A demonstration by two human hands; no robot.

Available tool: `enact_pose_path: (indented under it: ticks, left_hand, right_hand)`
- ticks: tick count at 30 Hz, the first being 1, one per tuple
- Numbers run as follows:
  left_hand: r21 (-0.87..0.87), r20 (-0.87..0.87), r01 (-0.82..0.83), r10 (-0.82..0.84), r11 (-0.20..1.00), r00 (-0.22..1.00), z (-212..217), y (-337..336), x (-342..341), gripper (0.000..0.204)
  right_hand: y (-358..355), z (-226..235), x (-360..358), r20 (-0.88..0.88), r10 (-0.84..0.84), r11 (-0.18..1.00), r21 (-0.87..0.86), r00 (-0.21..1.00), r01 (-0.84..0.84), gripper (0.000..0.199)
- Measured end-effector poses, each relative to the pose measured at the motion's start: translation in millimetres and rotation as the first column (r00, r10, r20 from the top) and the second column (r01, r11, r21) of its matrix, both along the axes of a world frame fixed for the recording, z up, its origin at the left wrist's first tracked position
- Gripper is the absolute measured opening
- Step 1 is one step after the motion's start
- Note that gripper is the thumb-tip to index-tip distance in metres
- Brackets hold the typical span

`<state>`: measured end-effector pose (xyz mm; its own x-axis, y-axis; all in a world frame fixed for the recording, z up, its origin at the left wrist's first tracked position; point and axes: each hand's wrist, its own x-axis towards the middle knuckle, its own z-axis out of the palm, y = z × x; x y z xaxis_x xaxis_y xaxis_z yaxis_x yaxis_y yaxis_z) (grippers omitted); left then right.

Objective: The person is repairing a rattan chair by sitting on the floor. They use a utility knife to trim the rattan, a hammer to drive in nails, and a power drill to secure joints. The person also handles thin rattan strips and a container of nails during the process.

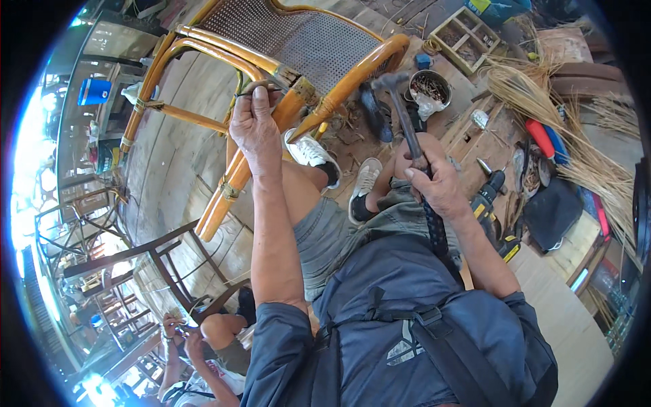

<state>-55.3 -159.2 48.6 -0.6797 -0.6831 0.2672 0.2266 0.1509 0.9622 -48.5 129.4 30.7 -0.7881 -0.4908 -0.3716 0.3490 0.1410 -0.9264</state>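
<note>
A rattan chair (237, 159) with glossy orange-brown poles lies tipped in front of me, its woven cane panel (308, 47) at the top. My left hand (256, 125) is closed in a pinch beside a wrapped joint of the frame. Between its thumb and fingers is something small, thin and dark that I cannot make out. My right hand (441, 180) grips the handle of a hammer (407, 125), whose metal head points up and away, apart from the chair. The lower end of the dark handle reaches toward my lap.
Right of the chair stand a can of small nails or screws (430, 88) and a divided wooden tray (466, 39). Loose rattan strands (576, 149), a yellow-black power drill (485, 200) and a black pouch (553, 214) lie at right. Another person's hands (180, 332) work at lower left.
</note>
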Motion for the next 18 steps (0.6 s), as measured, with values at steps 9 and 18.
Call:
enact_pose_path:
  ticks: [9,18]
  left_hand:
    - [-0.365,0.217,0.038,0.045,0.930,0.975,-2.8,0.6,-1.5,0.015]
    - [-0.499,0.280,0.078,0.075,0.863,0.957,-0.8,-0.8,1.5,0.018]
  right_hand:
    - [17.5,43.0,-6.0,-0.215,0.223,0.973,0.114,0.951,-0.202,0.050]
    - [0.2,95.7,-30.5,-0.213,0.325,0.936,0.211,0.921,-0.282,0.037]
